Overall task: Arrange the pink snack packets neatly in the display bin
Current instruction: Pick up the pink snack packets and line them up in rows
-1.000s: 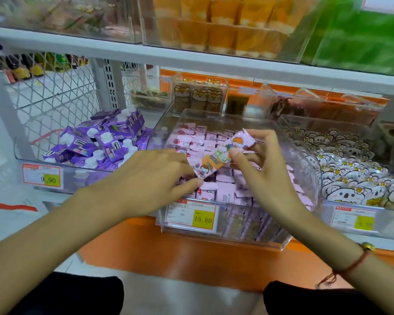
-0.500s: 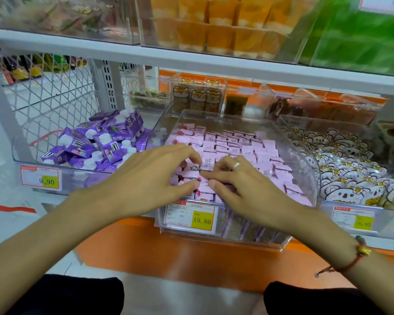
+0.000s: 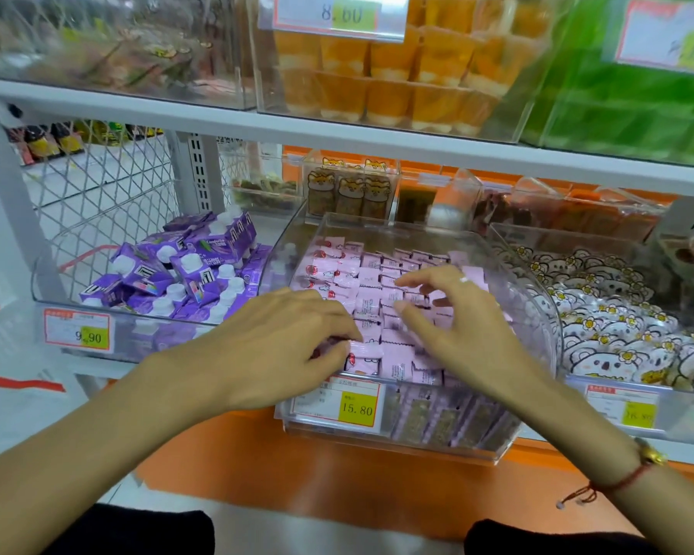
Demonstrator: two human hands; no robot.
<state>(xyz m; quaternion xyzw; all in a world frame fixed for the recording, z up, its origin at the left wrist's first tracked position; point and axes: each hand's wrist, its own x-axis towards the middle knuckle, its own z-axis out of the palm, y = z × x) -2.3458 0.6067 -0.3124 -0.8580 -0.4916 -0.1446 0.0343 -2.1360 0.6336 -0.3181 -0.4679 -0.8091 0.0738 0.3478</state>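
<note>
A clear display bin (image 3: 539, 310) on the lower shelf holds several pink snack packets (image 3: 371, 274) lying in rows. My left hand (image 3: 273, 346) is at the bin's front left. Its thumb and forefinger pinch the edge of a front pink packet (image 3: 367, 354). My right hand (image 3: 453, 326) hovers over the middle of the bin, a ring on one finger. Its fingers are spread and bent, and the tips touch the packets. More pink packets stand under both hands and behind the front wall, partly hidden.
A yellow 15.80 price tag (image 3: 357, 408) is on the bin front. Left of it is a bin of purple cartons (image 3: 185, 270), and to the right a bin of koala-print packets (image 3: 617, 326). A white upper shelf (image 3: 337, 136) with orange and green goods overhangs.
A second ago my right hand held up one packet above the bin. It has since laid it down, and both hands now rest on the rows, the right one shifted further back.
</note>
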